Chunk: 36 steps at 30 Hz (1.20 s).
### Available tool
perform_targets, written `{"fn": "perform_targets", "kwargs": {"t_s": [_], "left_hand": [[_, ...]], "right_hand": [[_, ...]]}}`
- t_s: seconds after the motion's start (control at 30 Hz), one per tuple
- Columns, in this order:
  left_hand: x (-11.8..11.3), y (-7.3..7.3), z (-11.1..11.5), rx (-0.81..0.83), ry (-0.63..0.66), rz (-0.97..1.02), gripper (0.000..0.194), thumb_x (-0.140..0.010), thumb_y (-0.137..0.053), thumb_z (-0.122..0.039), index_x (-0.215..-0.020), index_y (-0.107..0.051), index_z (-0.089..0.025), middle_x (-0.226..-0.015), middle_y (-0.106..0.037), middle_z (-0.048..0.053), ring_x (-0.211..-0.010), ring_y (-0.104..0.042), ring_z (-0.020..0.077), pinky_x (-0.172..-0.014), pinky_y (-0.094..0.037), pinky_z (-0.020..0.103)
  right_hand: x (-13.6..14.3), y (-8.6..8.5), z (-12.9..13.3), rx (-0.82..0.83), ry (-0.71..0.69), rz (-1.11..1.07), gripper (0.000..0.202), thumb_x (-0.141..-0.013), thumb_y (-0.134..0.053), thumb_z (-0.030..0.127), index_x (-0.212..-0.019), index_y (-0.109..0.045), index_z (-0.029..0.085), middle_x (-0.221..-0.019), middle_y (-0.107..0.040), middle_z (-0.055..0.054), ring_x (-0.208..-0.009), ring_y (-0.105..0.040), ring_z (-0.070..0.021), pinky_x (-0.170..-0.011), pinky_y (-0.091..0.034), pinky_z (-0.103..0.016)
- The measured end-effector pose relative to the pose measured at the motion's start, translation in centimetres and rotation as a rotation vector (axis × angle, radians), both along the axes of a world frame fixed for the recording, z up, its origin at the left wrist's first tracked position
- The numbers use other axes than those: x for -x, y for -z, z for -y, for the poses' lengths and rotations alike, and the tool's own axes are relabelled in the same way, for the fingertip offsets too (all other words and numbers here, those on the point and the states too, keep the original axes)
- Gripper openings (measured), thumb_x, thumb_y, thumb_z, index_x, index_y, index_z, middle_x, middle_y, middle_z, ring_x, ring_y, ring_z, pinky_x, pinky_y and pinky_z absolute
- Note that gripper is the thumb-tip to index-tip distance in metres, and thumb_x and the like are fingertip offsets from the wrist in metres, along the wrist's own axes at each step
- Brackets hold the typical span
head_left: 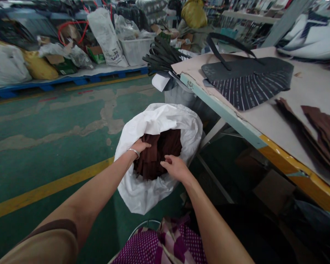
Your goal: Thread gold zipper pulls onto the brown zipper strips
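Observation:
A white woven sack (pixel 143 198) stands on the floor with its mouth rolled back. Inside it lies a pile of dark brown fabric strips (pixel 169 145). My left hand (pixel 140 145), with a silver bangle at the wrist, reaches in over the left rim. Its thumb rests on some strips and its other fingers go out of sight among them, closed around them. From the right, my right hand (pixel 174 167) hangs over the sack's mouth, close to the strips. Its fingers are bent, with a gap between thumb and index finger, and nothing shows between them.
On the right stands a worktable (pixel 231 113) with a dark handled bag piece (pixel 247 77) and brown strips (pixel 321 132). Black straps (pixel 165 55) overhang a grey bin (pixel 178 95). Blue pallets (pixel 96 79) carry sacks and a white crate (pixel 137 49) at the back.

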<state>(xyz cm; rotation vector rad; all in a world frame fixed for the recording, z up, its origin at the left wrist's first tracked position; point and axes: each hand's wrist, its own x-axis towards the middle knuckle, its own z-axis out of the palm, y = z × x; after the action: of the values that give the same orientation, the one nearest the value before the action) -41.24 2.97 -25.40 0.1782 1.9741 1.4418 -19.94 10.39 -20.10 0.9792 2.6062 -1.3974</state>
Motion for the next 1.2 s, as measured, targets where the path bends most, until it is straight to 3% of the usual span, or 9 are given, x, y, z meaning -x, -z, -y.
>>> {"fn": "perform_targets", "kwargs": {"t_s": [0.2, 0.37, 0.6, 0.9, 1.07, 1.2], "left_hand": [[-1.2, 0.6, 0.8, -0.045, 0.021, 0.224, 0.033, -0.091, -0.059, -0.032, -0.12, -0.058, -0.017, -0.12, -0.061, 0.01, -0.099, -0.063, 0.0229, -0.082, -0.055, 0.043], [-2.4, 1.1, 0.7, -0.055, 0.0, 0.33, 0.034, -0.09, -0.059, -0.032, -0.121, -0.057, -0.017, -0.121, -0.061, 0.01, -0.1, -0.063, 0.0233, -0.083, -0.055, 0.044], [-2.4, 0.6, 0.5, -0.1, -0.059, 0.419, 0.033, -0.09, -0.06, -0.032, -0.12, -0.058, -0.016, -0.119, -0.061, 0.01, -0.098, -0.063, 0.0227, -0.082, -0.055, 0.043], [-4.9, 1.0, -0.3, -0.203, -0.118, 0.479, 0.032, -0.091, -0.059, -0.032, -0.118, -0.058, -0.016, -0.117, -0.062, 0.009, -0.096, -0.064, 0.0218, -0.08, -0.056, 0.041], [-4.2, 1.2, -0.6, -0.186, -0.125, 0.57, 0.034, -0.09, -0.06, -0.031, -0.12, -0.058, -0.016, -0.12, -0.061, 0.01, -0.099, -0.063, 0.023, -0.082, -0.055, 0.043], [-3.1, 1.1, -0.1, -0.171, -0.138, 0.626, 0.034, -0.09, -0.06, -0.032, -0.121, -0.057, -0.016, -0.12, -0.061, 0.01, -0.099, -0.063, 0.023, -0.082, -0.055, 0.043]], "right_hand": [[4.2, 4.9, -0.5, 0.176, 0.105, -0.058, 0.034, -0.093, -0.059, 0.033, -0.122, -0.057, 0.017, -0.123, -0.06, -0.01, -0.104, -0.062, -0.0243, -0.086, -0.053, -0.046], [6.8, 6.5, 0.7, 0.266, 0.089, -0.098, 0.03, -0.094, -0.059, 0.033, -0.118, -0.059, 0.016, -0.116, -0.063, -0.008, -0.096, -0.065, -0.0221, -0.08, -0.056, -0.041], [8.2, 5.0, 1.7, 0.101, 0.139, -0.055, 0.031, -0.094, -0.058, 0.031, -0.122, -0.057, 0.017, -0.12, -0.062, -0.009, -0.1, -0.063, -0.023, -0.084, -0.054, -0.044], [7.4, 3.1, 4.4, -0.12, 0.056, 0.073, 0.039, -0.094, -0.058, 0.028, -0.131, -0.051, 0.018, -0.133, -0.054, -0.011, -0.11, -0.06, -0.0267, -0.09, -0.051, -0.049], [6.8, 2.1, 4.8, -0.098, -0.049, 0.006, 0.048, -0.091, -0.061, 0.025, -0.136, -0.047, 0.018, -0.143, -0.046, -0.013, -0.126, -0.047, -0.0322, -0.099, -0.044, -0.054], [6.3, 1.7, 3.4, 0.019, -0.162, -0.083, 0.038, -0.09, -0.063, 0.03, -0.125, -0.056, 0.017, -0.131, -0.057, -0.01, -0.116, -0.056, -0.0281, -0.095, -0.047, -0.051]]}}
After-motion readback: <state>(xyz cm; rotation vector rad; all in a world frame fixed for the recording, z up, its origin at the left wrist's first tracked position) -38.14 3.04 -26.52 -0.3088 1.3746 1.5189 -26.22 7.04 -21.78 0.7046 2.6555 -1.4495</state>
